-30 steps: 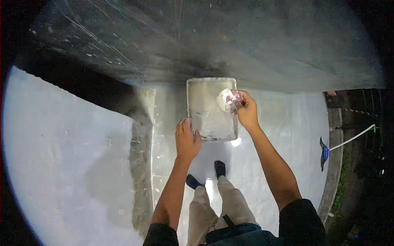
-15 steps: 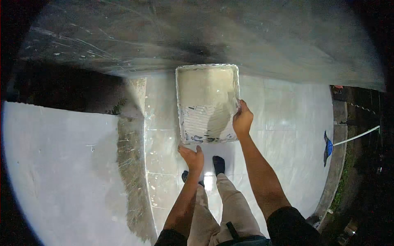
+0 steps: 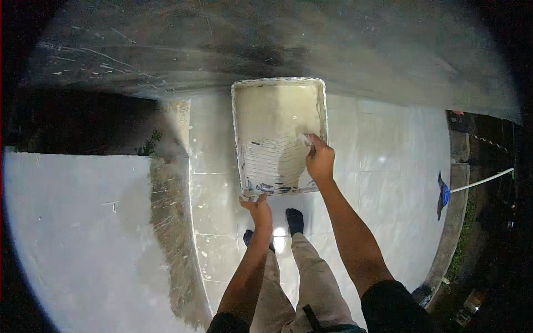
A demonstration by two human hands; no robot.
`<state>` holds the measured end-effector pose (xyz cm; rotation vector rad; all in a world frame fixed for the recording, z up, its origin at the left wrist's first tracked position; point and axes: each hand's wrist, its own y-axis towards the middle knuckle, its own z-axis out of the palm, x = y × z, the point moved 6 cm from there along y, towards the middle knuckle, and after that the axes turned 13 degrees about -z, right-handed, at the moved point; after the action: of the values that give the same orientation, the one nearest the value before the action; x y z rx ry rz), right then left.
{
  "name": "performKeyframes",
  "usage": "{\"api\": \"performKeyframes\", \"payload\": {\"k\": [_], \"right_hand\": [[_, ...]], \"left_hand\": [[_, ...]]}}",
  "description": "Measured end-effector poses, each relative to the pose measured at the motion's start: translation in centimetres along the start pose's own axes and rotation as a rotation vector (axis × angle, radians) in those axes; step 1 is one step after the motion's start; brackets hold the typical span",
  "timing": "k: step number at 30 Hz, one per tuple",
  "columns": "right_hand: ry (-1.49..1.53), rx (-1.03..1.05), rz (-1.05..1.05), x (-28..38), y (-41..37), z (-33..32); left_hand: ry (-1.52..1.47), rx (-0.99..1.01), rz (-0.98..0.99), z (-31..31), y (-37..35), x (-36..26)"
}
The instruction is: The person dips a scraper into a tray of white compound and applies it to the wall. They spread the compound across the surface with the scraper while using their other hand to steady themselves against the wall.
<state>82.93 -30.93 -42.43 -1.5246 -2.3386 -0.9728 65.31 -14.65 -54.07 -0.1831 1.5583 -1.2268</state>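
A paint tray (image 3: 266, 111) holds pale cream paint in its far half, and a ridged ramp smeared with paint slopes toward me. At the tray's near left corner is my left hand (image 3: 258, 213), closed on the rim with thumb and fingers. Over the tray's right side is my right hand (image 3: 320, 161), its fingers pinched together. A small whitish thing shows at those fingertips, too blurred to name.
Ahead stands a grey wall (image 3: 333, 50) with pale streaks. On the left is a white-painted wall (image 3: 83, 222) beside a rough unpainted strip (image 3: 169, 238). Light tiles (image 3: 383, 222) cover the floor. A blue-headed tool with a white pole (image 3: 444, 195) lies at the right edge.
My right hand has come off the tray's right rim and moved left over the tray. The tray appears slightly higher and larger in view, with my left hand still at its near edge.
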Motion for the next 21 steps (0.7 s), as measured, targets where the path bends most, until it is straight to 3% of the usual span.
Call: {"api": "performKeyframes", "payload": {"k": [3, 5, 10, 13, 15, 21], "right_hand": [[0.105, -0.092, -0.070, -1.1, 1.7, -0.5], [0.169, -0.019, 0.023, -2.6, 2.8, 0.0], [0.119, 0.049, -0.121, -3.3, 4.3, 1.4], [0.208, 0.107, -0.007, -4.1, 5.0, 1.4], [0.188, 0.208, -0.009, -4.2, 5.7, 1.8], [0.207, 0.102, 0.004, -4.5, 5.2, 2.8]], "left_hand": [[0.151, -0.034, 0.039, -0.9, 2.0, 1.9], [0.086, 0.001, -0.007, -0.7, 1.2, 1.2], [-0.071, 0.050, -0.161, -0.8, 1.1, 2.4], [-0.059, 0.080, -0.117, -0.7, 1.0, 2.1], [-0.101, 0.085, -0.202, -0.6, 0.6, 2.3], [-0.184, 0.081, -0.179, -0.8, 1.2, 2.8]]}}
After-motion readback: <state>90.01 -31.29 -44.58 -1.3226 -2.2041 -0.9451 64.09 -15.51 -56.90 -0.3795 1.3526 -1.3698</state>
